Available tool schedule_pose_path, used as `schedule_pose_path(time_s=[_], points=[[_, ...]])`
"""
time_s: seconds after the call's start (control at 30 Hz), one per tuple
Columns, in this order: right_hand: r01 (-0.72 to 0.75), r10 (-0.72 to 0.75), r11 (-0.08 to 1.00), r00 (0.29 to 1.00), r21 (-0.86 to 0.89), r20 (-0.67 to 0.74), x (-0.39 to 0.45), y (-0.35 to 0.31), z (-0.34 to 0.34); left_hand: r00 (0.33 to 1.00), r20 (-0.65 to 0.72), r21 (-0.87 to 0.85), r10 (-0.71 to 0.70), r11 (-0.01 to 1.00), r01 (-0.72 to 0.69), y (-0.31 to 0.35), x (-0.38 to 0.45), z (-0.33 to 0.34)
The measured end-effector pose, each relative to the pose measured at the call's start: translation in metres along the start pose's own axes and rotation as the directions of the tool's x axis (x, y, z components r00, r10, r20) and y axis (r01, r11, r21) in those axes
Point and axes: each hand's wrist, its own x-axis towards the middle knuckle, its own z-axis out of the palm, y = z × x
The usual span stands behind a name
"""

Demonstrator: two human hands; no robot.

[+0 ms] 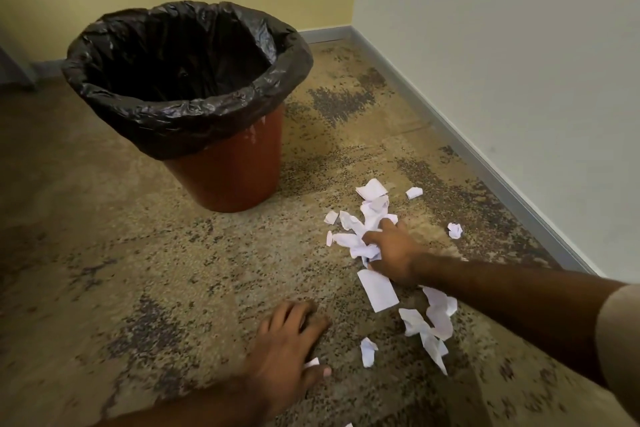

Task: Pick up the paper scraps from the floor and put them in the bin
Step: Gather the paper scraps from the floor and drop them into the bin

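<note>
Right hand grips crumpled paper scraps on the carpet.

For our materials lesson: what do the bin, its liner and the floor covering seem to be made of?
Bin: probably plastic, a smooth reddish-brown wall with a dull sheen. Liner: thin black plastic film, crinkled and glossy, folded over the rim. Floor covering: carpet by its look, a matt, speckled tan and dark surface.

no readable text, labels, brands, numbers or signs anywhere
</note>
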Motion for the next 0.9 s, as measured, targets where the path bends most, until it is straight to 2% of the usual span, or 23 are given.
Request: schedule_pose_path(time_s=[0.13,0.23,0.33,0.4,0.5,0.6,0.67,0.73,0.8,0.9], points=[[0.031,-0.038,0.978,0.999,0.207,0.029,-0.009,-0.004,-0.009,0.972,-0.211,0.105,0.104,0.991,-0.083,-0.001,-0.006,0.012],[0.037,-0.087,0.871,0.993,0.489,0.081,-0.018,-0.010,-0.022,0.963,-0.227,0.099,0.147,0.987,-0.128,-0.006,-0.003,0.010],[-0.055,-0.092,0.689,0.983,0.723,0.162,-0.026,-0.017,-0.035,0.983,-0.139,-0.042,0.121,0.991,-0.128,-0.012,0.002,0.006],[-0.199,-0.101,0.527,0.951,0.826,0.293,-0.028,-0.017,-0.045,0.992,-0.121,-0.187,0.037,0.981,-0.059,-0.013,0.006,0.003],[-0.396,-0.179,0.356,0.860,0.846,0.477,-0.031,-0.008,-0.059,0.975,-0.183,-0.410,-0.128,0.911,0.043,-0.011,0.021,-0.013],[-0.443,-0.153,0.265,0.858,0.857,0.491,-0.033,0.000,-0.063,0.941,-0.281,-0.565,-0.188,0.825,-0.004,0.001,0.045,-0.036],[-0.424,-0.041,0.249,0.894,0.871,0.447,-0.032,0.007,-0.061,0.927,-0.317,-0.603,-0.199,0.797,-0.035,0.010,0.064,-0.053],[-0.398,0.095,0.279,0.917,0.874,0.387,-0.031,0.016,-0.057,0.931,-0.313,-0.564,-0.188,0.826,-0.023,0.019,0.086,-0.067],[-0.359,0.178,0.305,0.932,0.882,0.317,-0.033,0.025,-0.054,0.965,-0.198,-0.453,-0.170,0.889,0.064,0.025,0.107,-0.079],[-0.302,0.281,0.431,0.940,0.850,0.191,-0.038,0.035,-0.047,0.985,-0.002,-0.246,-0.170,0.955,0.164,0.028,0.135,-0.092]])
